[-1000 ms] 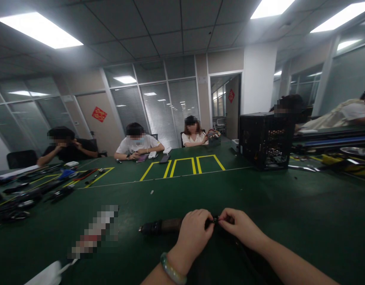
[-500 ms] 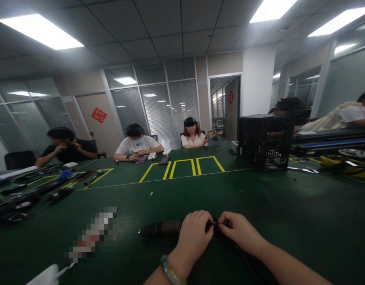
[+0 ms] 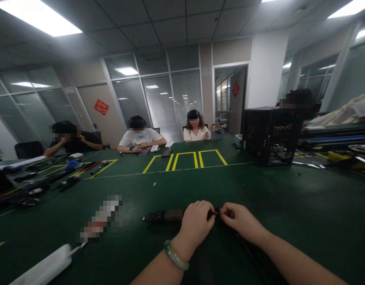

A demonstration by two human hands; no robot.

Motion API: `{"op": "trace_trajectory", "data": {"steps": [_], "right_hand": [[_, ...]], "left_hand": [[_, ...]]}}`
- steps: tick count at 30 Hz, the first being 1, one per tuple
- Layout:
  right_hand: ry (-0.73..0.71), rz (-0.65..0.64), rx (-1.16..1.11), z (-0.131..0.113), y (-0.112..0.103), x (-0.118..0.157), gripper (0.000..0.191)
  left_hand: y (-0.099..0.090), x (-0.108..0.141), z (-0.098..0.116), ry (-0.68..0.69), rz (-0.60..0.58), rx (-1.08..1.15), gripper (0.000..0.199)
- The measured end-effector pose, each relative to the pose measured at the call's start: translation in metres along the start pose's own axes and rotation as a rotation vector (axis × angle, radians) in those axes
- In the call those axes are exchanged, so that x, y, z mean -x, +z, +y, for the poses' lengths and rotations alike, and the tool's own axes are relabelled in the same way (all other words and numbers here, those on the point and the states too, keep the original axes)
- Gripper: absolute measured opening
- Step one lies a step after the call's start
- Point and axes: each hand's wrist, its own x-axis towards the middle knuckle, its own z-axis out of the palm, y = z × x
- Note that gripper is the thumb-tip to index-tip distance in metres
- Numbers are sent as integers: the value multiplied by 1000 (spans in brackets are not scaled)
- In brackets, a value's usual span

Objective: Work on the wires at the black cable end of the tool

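A dark cylindrical tool [image 3: 167, 216] with a tapered metal tip lies on the green table, its tip to the left. My left hand [image 3: 197, 221] rests over the tool's right end, thumb and fingertips pinched on a small dark piece too small to name. Close beside it on the right, my right hand [image 3: 240, 219] pinches at the same spot, its fingertips almost touching the left ones. A dark cable [image 3: 249, 251] runs from beneath my right hand toward the near edge. A green bangle [image 3: 175, 256] circles my left wrist.
A black computer case [image 3: 270, 134] stands at the right back. Dark tools and parts [image 3: 36, 190] lie at the left. A white object [image 3: 45, 265] sits near left, beside a blurred-out item [image 3: 102, 219]. Several people sit around the table, and yellow tape marks [image 3: 185, 153] its far part.
The view has shifted slightly, so most things sit a little higher and further right. The person at the far middle no longer touches the grey box. Both my hands keep their pinch.
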Motion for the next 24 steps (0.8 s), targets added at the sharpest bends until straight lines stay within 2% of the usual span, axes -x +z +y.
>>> {"op": "trace_trajectory", "data": {"steps": [24], "right_hand": [[14, 0, 14, -9, -5, 3, 15]], "left_hand": [[3, -1, -4, 15, 38, -1, 7]]}}
